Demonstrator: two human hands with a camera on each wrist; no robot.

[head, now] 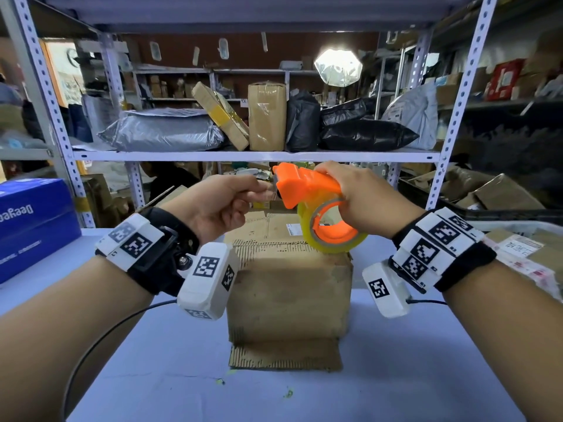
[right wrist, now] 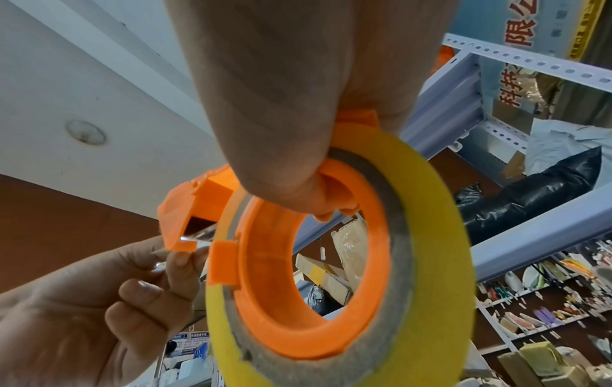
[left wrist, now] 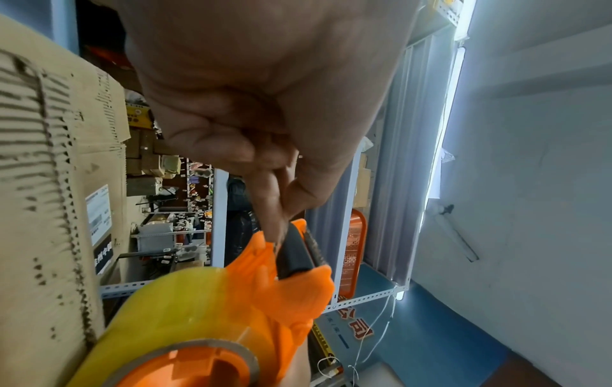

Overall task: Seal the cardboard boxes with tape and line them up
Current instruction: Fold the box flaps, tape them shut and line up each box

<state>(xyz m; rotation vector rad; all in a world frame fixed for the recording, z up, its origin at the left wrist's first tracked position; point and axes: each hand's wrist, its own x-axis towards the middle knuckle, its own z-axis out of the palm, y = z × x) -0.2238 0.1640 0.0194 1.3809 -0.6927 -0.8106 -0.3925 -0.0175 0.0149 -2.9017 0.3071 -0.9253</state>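
Note:
A worn brown cardboard box [head: 289, 296] stands on the pale blue table [head: 396, 360] in front of me, its top flaps loosely folded. Above it my right hand [head: 353, 196] grips an orange tape dispenser [head: 304, 184] with a yellowish clear tape roll [head: 332, 233]; fingers go through the roll's core [right wrist: 308, 261]. My left hand [head: 231, 199] pinches the clear tape end [right wrist: 195, 235] at the dispenser's cutter [left wrist: 304, 251], thumb and forefinger together. The box [left wrist: 43, 183] fills the left wrist view's left side.
A blue carton [head: 33, 226] sits at the table's left. Labelled parcels [head: 524, 254] lie at the right edge. A metal shelf [head: 256, 155] behind the table holds grey and black bags and brown boxes. A black cable [head: 100, 339] runs across the near table.

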